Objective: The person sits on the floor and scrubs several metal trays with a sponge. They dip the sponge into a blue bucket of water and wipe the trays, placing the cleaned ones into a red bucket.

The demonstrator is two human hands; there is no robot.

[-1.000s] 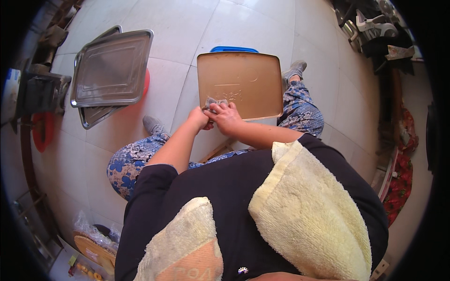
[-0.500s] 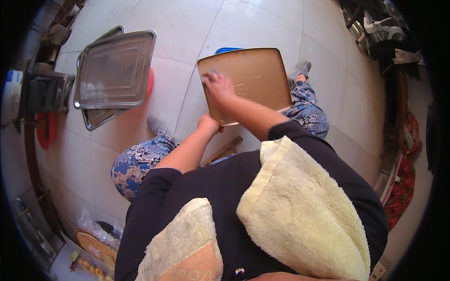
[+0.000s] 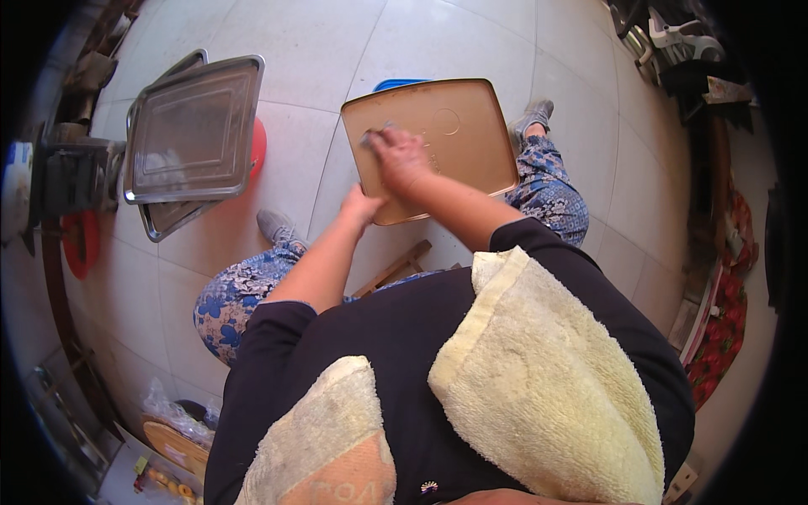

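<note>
A gold-coloured rectangular baking tray [image 3: 471, 143] with rounded corners and an embossed circle tilts in front of me, between my knees. My left hand [image 3: 362, 206] grips its near left edge, thumb over the face and the other fingers hidden beneath. On the tray's left part lies my right hand [image 3: 401, 160], its fingers bent over a small grey scouring pad [image 3: 367, 138] pressed to the surface. Most of the pad is covered by the fingers. Behind the tray's far edge, part of a blue plastic thing [image 3: 402, 84] peeks out.
Two stacked steel trays [image 3: 194, 126] rest on a red plastic basin [image 3: 257, 147] at the left. A wooden stool part [image 3: 394, 268] shows below the gold tray. Dark shelving [image 3: 690, 67] stands at the far right; a box with small round items [image 3: 164, 481] is at lower left.
My right hand has slid slightly across the tray with the pad. My left hand has shifted up along the tray's edge. The whole view has moved a little.
</note>
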